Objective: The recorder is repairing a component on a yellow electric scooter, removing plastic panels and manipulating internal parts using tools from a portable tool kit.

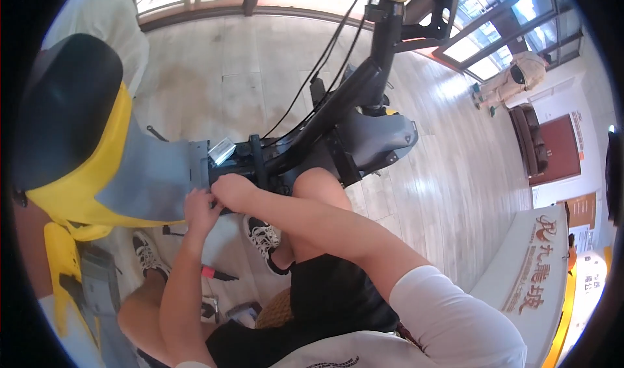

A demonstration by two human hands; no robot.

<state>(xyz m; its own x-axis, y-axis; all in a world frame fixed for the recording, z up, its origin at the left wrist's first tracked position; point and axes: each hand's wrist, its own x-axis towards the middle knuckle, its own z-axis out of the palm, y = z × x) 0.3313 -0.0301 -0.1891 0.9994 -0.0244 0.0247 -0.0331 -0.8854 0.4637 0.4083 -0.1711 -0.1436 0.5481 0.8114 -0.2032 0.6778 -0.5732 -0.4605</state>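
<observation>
A partly stripped scooter lies across the view, with a black seat (71,101), yellow side trim (88,189), a grey body panel (149,179) and a bare black frame tube (318,131). My left hand (201,211) and my right hand (235,191) meet at the front edge of the grey panel. Both have bent, closed fingers at the same spot. What lies between the fingertips is too small and too covered to make out. Just beyond my right hand, a silver box-shaped part (221,151) rests on the frame.
Black cables (318,69) run up along the frame. On the floor below my hands lies a red-and-black handle (218,273). A detached yellow piece (55,270) stands at the left. To the right are a white banner (513,277), a brown sofa (530,140) and a standing figure (513,82).
</observation>
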